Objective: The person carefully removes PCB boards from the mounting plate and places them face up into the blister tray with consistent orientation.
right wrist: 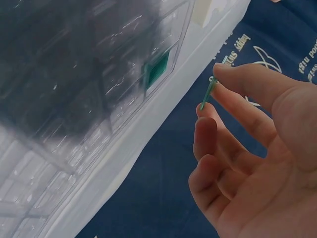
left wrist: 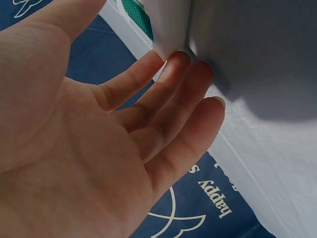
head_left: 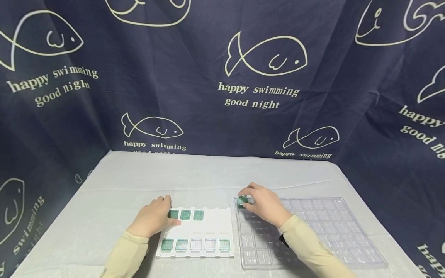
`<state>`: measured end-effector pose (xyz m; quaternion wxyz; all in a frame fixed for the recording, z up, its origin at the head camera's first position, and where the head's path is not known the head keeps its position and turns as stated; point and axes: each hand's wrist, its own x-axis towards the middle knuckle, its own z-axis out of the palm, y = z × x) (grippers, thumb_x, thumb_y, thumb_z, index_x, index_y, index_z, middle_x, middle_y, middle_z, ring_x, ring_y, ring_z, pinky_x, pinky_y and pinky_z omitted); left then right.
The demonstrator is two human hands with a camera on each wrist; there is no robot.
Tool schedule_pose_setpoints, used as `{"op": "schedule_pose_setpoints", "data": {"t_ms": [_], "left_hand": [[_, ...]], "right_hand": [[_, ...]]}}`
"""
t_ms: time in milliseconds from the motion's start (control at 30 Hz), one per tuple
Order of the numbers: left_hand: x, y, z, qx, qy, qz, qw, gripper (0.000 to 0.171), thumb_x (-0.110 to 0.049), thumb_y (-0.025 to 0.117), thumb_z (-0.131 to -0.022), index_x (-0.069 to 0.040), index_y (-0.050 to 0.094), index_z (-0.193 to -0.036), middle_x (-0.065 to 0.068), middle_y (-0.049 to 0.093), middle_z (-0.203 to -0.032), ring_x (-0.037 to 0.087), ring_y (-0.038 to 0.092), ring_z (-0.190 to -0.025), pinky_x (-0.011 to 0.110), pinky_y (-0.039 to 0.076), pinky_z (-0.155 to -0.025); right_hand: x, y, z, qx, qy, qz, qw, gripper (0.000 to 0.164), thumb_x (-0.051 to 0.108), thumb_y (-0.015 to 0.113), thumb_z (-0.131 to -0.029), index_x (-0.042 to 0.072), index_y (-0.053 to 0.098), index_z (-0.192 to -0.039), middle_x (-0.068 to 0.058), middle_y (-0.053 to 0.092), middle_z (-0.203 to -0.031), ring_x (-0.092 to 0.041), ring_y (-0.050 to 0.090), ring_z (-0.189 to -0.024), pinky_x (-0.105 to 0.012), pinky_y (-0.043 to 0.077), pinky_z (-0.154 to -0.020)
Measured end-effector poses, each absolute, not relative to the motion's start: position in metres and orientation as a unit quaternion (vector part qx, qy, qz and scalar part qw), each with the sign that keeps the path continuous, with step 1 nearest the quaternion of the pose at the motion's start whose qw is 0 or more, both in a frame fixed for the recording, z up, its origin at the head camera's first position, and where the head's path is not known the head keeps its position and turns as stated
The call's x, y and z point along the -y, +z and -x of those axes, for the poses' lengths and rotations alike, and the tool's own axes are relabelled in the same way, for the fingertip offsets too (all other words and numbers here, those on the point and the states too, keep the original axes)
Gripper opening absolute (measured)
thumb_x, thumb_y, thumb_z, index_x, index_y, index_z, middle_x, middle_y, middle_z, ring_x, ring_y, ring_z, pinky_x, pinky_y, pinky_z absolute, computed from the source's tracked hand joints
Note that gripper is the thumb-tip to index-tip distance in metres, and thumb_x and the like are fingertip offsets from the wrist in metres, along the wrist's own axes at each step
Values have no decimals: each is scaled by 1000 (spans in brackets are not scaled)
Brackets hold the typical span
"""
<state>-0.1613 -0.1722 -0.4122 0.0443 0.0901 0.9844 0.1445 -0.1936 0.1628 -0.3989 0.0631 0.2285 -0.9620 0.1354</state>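
Observation:
My right hand (head_left: 265, 203) pinches a small green perforated circuit board (head_left: 242, 201) between thumb and fingers, over the far-left corner of a clear plastic compartment tray (head_left: 295, 266). In the right wrist view the board (right wrist: 210, 91) is seen edge-on, held at the fingertips. A green patch (right wrist: 157, 70) shows in an edge compartment of that tray. My left hand (head_left: 153, 217) grips the left side of a white slotted holder (head_left: 215, 226), thumb on top and fingertips against its side (left wrist: 171, 25). Green boards (head_left: 185, 215) stand in its far row, one partly covered by my hand.
The holder's near row has several more boards (head_left: 167, 244), some looking pale with glare. Holder and clear tray lie side by side on a white cloth-covered table (head_left: 194, 173). A dark blue curtain (head_left: 201, 77) with fish prints surrounds the far side and both flanks.

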Motion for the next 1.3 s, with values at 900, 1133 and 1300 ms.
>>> {"op": "schedule_pose_setpoints", "data": {"t_ms": [900, 1133, 1300], "left_hand": [[171, -411, 161, -984, 145, -87, 50, 68, -45, 87, -74, 2, 57, -114, 12, 60, -92, 25, 55, -80, 46, 51, -72], [171, -411, 161, -984, 145, -89, 49, 68, -45, 87, -74, 2, 56, -113, 12, 60, -92, 25, 55, -79, 46, 51, -71], [171, -409, 161, -984, 144, -88, 50, 68, -45, 86, -74, 3, 57, -113, 13, 60, -92, 26, 56, -80, 47, 52, -72]], "right_hand": [[-196, -410, 202, 970, 131, -202, 38, 28, 16, 84, -81, 20, 74, -107, 4, 69, -100, -16, 67, -84, -42, 56, -73], [-198, -411, 203, 971, 128, -197, 30, 27, 16, 83, -81, 20, 75, -107, 3, 70, -101, -16, 66, -84, -43, 56, -75], [-199, -414, 204, 973, 125, -194, 25, 27, 17, 84, -82, 20, 75, -107, 2, 70, -102, -18, 68, -88, -44, 57, -77]]}}
